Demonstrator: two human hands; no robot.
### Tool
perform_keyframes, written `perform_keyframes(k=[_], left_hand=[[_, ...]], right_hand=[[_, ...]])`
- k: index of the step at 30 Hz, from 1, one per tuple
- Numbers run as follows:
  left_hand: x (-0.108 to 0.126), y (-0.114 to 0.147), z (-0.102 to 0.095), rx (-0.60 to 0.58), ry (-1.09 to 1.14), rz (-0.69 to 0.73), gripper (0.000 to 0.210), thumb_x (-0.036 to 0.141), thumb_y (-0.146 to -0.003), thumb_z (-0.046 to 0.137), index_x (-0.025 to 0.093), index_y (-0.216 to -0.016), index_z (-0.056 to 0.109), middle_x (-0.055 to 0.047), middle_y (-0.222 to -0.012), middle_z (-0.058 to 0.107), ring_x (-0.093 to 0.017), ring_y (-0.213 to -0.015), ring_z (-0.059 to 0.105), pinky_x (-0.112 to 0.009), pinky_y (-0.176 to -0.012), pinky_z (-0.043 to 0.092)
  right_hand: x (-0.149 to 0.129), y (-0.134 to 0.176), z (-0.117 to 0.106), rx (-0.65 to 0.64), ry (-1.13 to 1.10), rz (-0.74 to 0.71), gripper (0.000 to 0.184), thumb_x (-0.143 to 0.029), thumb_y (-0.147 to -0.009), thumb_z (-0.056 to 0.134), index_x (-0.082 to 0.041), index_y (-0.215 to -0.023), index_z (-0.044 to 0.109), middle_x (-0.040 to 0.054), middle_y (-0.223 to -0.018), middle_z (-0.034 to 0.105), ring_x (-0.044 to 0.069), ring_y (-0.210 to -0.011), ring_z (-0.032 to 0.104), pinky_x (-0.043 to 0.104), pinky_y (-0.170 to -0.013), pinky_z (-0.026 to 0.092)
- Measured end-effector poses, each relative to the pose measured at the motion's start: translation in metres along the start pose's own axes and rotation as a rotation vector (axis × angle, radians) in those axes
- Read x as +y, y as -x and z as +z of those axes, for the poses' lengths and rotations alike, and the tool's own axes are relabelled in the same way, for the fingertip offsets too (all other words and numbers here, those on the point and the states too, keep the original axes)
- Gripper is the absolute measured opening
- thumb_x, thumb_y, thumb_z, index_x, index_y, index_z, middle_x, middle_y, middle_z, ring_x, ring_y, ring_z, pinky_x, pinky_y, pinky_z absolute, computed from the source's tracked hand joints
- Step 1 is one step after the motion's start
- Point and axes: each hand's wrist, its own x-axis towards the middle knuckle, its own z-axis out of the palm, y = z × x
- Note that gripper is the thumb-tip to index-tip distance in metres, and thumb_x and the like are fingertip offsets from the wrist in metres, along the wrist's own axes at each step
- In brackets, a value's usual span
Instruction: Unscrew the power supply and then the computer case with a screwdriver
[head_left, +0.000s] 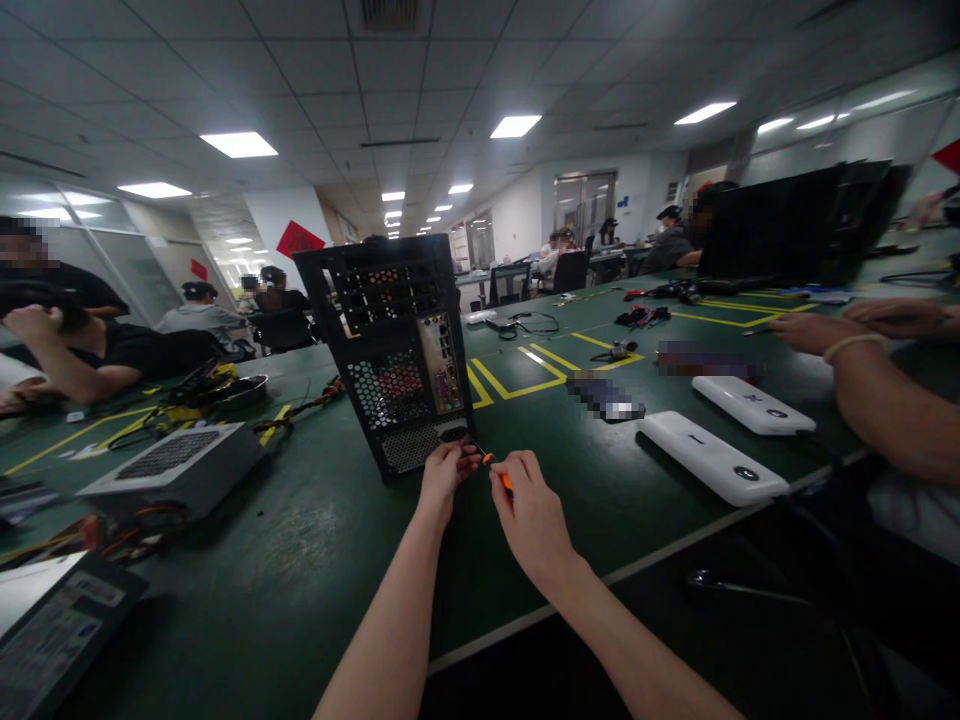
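A black computer case (390, 350) stands upright on the green table, its back side with slots, ports and mesh turned toward me. My right hand (531, 510) is closed around an orange-handled screwdriver (508, 483), whose thin shaft points up and left to the case's lower right corner. At that corner my left hand (447, 475) has its fingers pinched together beside the screwdriver's tip. Whatever sits between those fingers is too small and dark to make out.
Two metal power supply units (176, 465) (56, 625) with cables lie at left. On the right are white power banks (712, 460) (754, 405), a phone (606, 396) and yellow tape lines (525, 375). Another person's hands and forearms (877, 370) reach in at far right. Behind them stands a black monitor (780, 230).
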Motion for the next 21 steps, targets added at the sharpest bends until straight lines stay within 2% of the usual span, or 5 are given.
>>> perform_keyframes(k=[7,10,15,18,21], left_hand=[[0.002,0.001,0.002,-0.003,0.003,-0.015,0.009,0.007,-0.074,0.045,0.009,-0.08,0.051,-0.008,-0.071,0.061,-0.01,-0.057,0.059,-0.023,-0.057,0.046],[0.002,0.001,0.002,0.004,0.002,-0.02,0.01,0.007,-0.075,0.044,0.009,-0.083,0.051,-0.009,-0.073,0.061,-0.01,-0.057,0.059,-0.023,-0.058,0.046],[0.002,0.001,0.002,-0.014,-0.025,-0.033,0.011,0.009,-0.075,0.046,0.008,-0.083,0.053,-0.01,-0.072,0.062,-0.011,-0.06,0.06,-0.023,-0.059,0.047],[0.002,0.0,0.002,-0.031,-0.01,-0.03,0.011,0.01,-0.075,0.047,0.008,-0.083,0.054,-0.011,-0.076,0.062,-0.012,-0.062,0.06,-0.024,-0.06,0.047],[0.002,-0.001,0.002,-0.019,0.027,-0.027,0.011,0.01,-0.074,0.047,0.008,-0.081,0.055,-0.012,-0.079,0.063,-0.012,-0.063,0.06,-0.024,-0.061,0.047]], right_hand=[[-0.001,0.004,-0.008,-0.134,0.108,-0.122,0.028,-0.009,-0.077,0.036,-0.015,-0.102,0.045,0.0097,-0.098,0.045,0.016,-0.077,0.054,0.027,-0.064,0.046],[0.003,-0.001,-0.012,-0.134,0.231,-0.142,0.025,-0.017,-0.083,0.033,-0.018,-0.103,0.048,0.0087,-0.091,0.049,0.016,-0.069,0.054,0.025,-0.054,0.042],[0.009,-0.005,-0.011,-0.104,0.338,-0.071,0.025,-0.026,-0.086,0.031,-0.022,-0.101,0.051,0.0068,-0.079,0.05,0.013,-0.058,0.051,0.022,-0.044,0.035],[0.01,-0.001,-0.009,-0.121,0.313,-0.077,0.026,-0.027,-0.086,0.031,-0.02,-0.1,0.051,0.0069,-0.079,0.05,0.015,-0.061,0.052,0.024,-0.047,0.039],[0.009,0.003,-0.007,-0.121,0.208,-0.147,0.025,-0.02,-0.084,0.033,-0.018,-0.104,0.048,0.0088,-0.091,0.049,0.016,-0.07,0.054,0.027,-0.057,0.044]])
